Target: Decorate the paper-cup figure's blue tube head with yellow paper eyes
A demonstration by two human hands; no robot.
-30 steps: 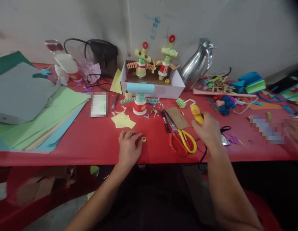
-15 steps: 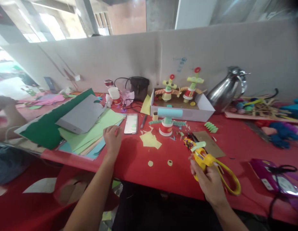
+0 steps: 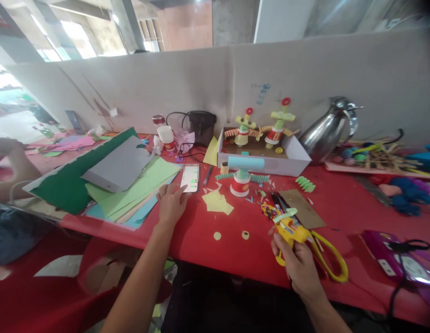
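Observation:
My left hand [image 3: 170, 206] reaches to the lower edge of a phone [image 3: 190, 178] lying on the red table, a fingertip at its lit screen. The fingers are apart and grasp nothing. My right hand [image 3: 300, 266] is wrapped round a yellow glue gun [image 3: 290, 230] with a yellow cord looping behind it. A pale green paper strip [image 3: 286, 215] lies across the gun's front end. Between the hands are a plain cream disc [image 3: 217, 236] and one with a dark spot [image 3: 245, 235]. Beyond them a paper-cup figure [image 3: 241, 186] stands upright with folded green arms and a blue paper roll.
Two similar figures stand in a white box [image 3: 263, 164]. Yellow paper scraps [image 3: 218, 202] lie near the phone. Coloured sheets [image 3: 138, 189] and a green board [image 3: 76, 180] cover the left. At right are a metal jug [image 3: 324, 132] and a purple device [image 3: 391, 259]. Another person's arm [image 3: 10, 171] shows far left.
My left hand has moved right and forward onto the phone, and its fingers have spread. The phone screen shows different content. My right hand and the glue gun have shifted slightly left.

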